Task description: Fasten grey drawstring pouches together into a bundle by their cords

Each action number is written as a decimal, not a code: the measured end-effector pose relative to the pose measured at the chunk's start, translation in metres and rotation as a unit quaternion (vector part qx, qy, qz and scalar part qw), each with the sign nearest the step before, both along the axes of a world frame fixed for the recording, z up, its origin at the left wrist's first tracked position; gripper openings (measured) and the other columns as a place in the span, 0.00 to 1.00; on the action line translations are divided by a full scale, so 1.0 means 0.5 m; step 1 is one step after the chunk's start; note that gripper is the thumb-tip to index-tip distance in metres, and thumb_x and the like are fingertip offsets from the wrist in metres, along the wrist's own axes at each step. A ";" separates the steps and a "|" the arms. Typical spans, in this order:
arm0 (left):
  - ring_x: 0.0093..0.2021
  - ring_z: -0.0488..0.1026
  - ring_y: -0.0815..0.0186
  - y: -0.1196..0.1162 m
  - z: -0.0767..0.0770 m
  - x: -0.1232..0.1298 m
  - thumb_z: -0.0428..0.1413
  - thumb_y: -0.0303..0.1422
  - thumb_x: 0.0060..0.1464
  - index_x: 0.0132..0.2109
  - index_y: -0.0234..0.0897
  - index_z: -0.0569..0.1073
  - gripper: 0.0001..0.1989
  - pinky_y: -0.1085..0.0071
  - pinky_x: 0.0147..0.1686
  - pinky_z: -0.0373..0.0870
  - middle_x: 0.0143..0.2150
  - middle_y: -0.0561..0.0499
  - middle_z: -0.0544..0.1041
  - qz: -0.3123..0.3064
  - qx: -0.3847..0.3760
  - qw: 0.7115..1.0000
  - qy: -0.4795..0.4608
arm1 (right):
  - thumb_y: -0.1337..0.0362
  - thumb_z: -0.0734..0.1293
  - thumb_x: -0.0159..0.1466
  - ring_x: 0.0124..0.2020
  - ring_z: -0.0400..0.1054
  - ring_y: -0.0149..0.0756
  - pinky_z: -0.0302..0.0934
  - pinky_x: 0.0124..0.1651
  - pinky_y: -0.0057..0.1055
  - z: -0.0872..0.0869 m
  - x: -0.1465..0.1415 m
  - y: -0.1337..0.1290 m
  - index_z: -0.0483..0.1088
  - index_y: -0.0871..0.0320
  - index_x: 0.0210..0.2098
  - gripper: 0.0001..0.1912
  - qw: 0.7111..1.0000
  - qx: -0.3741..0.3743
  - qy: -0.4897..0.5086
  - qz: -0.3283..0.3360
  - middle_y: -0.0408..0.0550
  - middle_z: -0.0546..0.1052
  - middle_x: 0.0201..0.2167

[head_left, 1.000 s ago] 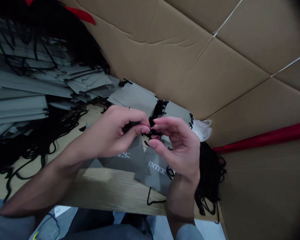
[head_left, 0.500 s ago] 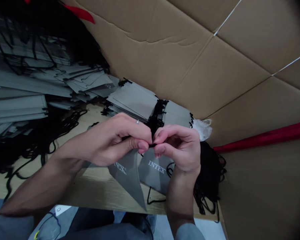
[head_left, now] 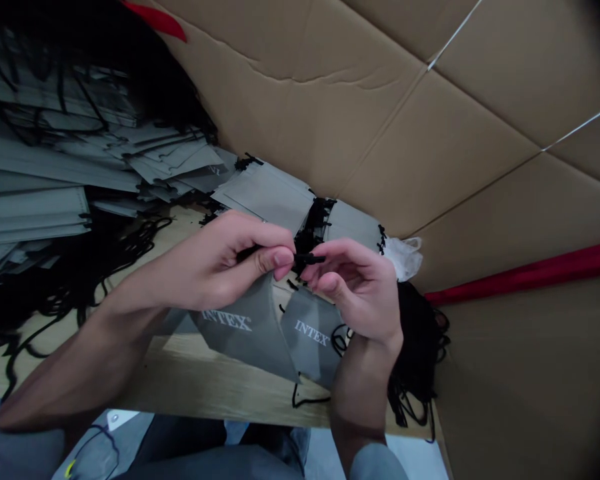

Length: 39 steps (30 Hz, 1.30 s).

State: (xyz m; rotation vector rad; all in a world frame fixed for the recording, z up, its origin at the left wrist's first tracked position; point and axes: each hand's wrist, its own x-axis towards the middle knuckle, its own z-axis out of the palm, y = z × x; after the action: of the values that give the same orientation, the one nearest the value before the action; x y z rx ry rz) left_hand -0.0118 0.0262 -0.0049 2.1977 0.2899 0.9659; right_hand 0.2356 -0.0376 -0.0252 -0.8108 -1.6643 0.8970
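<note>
Pinched between the thumb and forefinger of my left hand [head_left: 245, 260] is a black cord [head_left: 309, 258], whose end sticks out to the right. A grey INTEX bag [head_left: 247, 333] hangs below that hand, tilted over the table. My right hand [head_left: 357, 283] has its thumb apart from its forefinger, and the cord end lies against the fingers without being gripped. A second grey INTEX bag [head_left: 313, 337] rests on the table beneath my hands, with a loop of black cord beside it.
Grey bags [head_left: 35, 213] and black cords pile up at the left. Stacked bags [head_left: 265, 190] stand along the cardboard wall [head_left: 370, 100]. A black cord bundle [head_left: 417, 347] and clear plastic [head_left: 404, 257] lie at the right. A red strip [head_left: 525, 272] crosses the cardboard.
Both hands have risen slightly. My right thumb has parted from its forefinger, letting go of the cord. The hanging bag has swung up and left, showing its whole print.
</note>
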 end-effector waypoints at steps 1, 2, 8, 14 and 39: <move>0.23 0.61 0.73 0.000 -0.001 0.002 0.55 0.33 0.78 0.33 0.38 0.72 0.19 0.76 0.23 0.59 0.25 0.58 0.69 0.003 0.002 1.000 0.003 | 0.57 0.80 0.73 0.32 0.81 0.31 0.78 0.36 0.26 -0.003 -0.003 0.000 0.84 0.52 0.49 0.09 1.000 0.004 -0.011 -0.005 0.43 0.86 0.35; 0.23 0.62 0.73 -0.001 -0.001 0.003 0.55 0.33 0.77 0.33 0.38 0.73 0.18 0.76 0.23 0.59 0.25 0.58 0.71 0.004 0.004 1.000 0.006 | 0.57 0.78 0.75 0.31 0.80 0.31 0.76 0.35 0.26 -0.005 -0.007 -0.001 0.84 0.52 0.47 0.07 1.000 0.007 -0.021 -0.019 0.42 0.86 0.34; 0.27 0.66 0.74 -0.006 0.000 0.005 0.56 0.30 0.76 0.41 0.37 0.79 0.11 0.80 0.27 0.63 0.29 0.58 0.75 0.002 0.001 1.000 0.021 | 0.54 0.70 0.81 0.28 0.75 0.30 0.70 0.32 0.28 -0.003 -0.024 -0.005 0.79 0.53 0.37 0.16 0.996 0.021 -0.056 -0.073 0.41 0.81 0.28; 0.25 0.57 0.73 -0.015 0.004 -0.003 0.56 0.28 0.76 0.35 0.38 0.73 0.16 0.75 0.24 0.56 0.26 0.59 0.64 -0.036 -0.060 0.997 -0.010 | 0.54 0.71 0.81 0.25 0.69 0.29 0.61 0.28 0.29 -0.003 -0.032 -0.005 0.77 0.54 0.32 0.20 0.998 0.027 -0.007 -0.053 0.40 0.76 0.24; 0.27 0.72 0.72 -0.028 -0.007 0.008 0.57 0.28 0.76 0.36 0.40 0.76 0.15 0.75 0.31 0.68 0.31 0.55 0.81 -0.128 -0.121 0.982 -0.062 | 0.70 0.80 0.70 0.21 0.77 0.28 0.73 0.22 0.25 -0.042 -0.080 0.003 0.82 0.51 0.46 0.09 0.965 0.002 0.228 0.127 0.39 0.83 0.31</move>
State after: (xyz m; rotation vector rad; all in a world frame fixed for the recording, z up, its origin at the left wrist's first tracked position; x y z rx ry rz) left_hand -0.0075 0.0122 -0.0083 1.8909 0.0584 0.8708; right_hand 0.1956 -0.0362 -0.0464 -0.3508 -1.3740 1.1581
